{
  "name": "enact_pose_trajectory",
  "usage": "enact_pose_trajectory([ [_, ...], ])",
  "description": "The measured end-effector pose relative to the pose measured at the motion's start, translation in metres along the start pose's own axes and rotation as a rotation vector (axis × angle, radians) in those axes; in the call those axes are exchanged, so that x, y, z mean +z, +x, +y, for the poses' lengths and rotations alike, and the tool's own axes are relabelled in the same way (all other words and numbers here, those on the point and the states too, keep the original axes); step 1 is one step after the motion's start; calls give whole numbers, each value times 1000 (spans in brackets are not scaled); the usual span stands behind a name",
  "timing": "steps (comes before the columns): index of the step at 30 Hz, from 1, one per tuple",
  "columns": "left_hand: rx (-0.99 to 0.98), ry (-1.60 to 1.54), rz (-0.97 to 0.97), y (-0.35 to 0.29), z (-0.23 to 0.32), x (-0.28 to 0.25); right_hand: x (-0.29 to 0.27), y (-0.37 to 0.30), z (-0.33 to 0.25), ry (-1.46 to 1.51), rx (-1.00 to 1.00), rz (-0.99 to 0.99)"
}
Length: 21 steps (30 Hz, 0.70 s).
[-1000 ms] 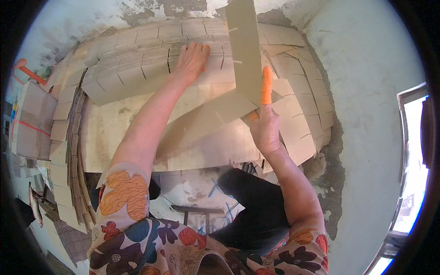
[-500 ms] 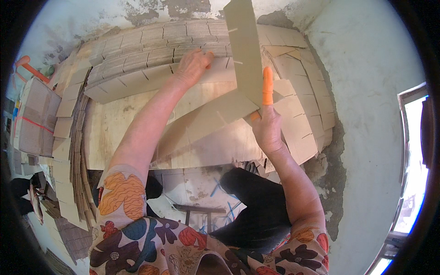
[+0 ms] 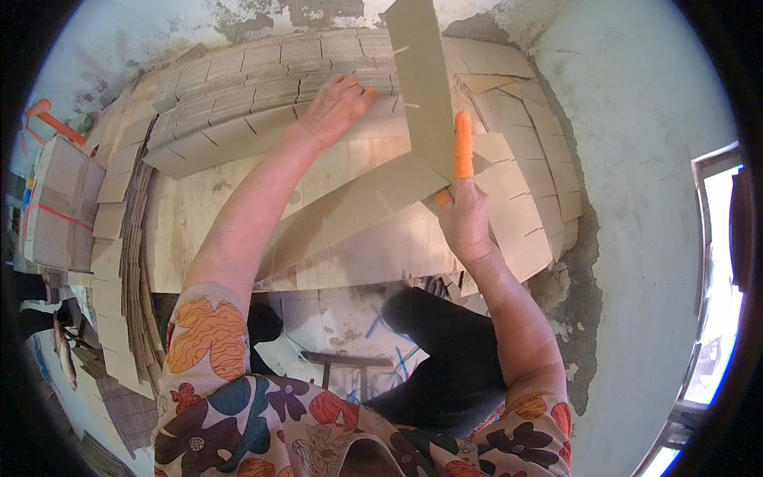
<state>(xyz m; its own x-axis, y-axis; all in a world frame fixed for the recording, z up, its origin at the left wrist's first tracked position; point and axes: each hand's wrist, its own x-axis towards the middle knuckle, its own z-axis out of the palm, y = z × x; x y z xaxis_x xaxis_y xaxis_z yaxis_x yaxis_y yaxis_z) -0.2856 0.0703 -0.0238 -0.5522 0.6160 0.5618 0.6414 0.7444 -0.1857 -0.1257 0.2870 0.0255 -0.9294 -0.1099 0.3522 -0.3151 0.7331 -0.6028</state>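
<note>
My left hand is at the front of a long row of slotted cardboard strips, its fingers curled over the top edge of the front strip. My right hand grips two slotted cardboard pieces where they meet. One, an upright cardboard strip, rises away from me; the other, a slanting cardboard strip, reaches toward the near left of the board. Orange finger covers sit on my right thumb and on the outstretched right index finger. My left fingertips are partly hidden, with a bit of orange showing there.
The strips rest on a pale wooden board. More slotted cardboard lies along the right, and another stack edges the left. A cardboard box with a red strap stands at far left. Walls close in behind and at right.
My left hand has shifted slightly along the front strip, its knuckles turning a little upward. My right hand and the two pieces it holds have barely moved.
</note>
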Motion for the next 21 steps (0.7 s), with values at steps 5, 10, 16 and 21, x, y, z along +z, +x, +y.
enact_pose_trajectory([
  [5, 5, -101, 148, 3, -2, -5, -4, 0, -3, 35, 11, -16],
  [10, -43, -101, -41, -4, -2, 0, -3, 1, -2, 52, -12, -11],
  [16, -292, -303, -358, -1, -1, -4, -3, -1, 1, 26, 58, -51],
  [21, -249, -335, -452, -6, -5, -3, 0, -2, 4, 33, 58, -58],
])
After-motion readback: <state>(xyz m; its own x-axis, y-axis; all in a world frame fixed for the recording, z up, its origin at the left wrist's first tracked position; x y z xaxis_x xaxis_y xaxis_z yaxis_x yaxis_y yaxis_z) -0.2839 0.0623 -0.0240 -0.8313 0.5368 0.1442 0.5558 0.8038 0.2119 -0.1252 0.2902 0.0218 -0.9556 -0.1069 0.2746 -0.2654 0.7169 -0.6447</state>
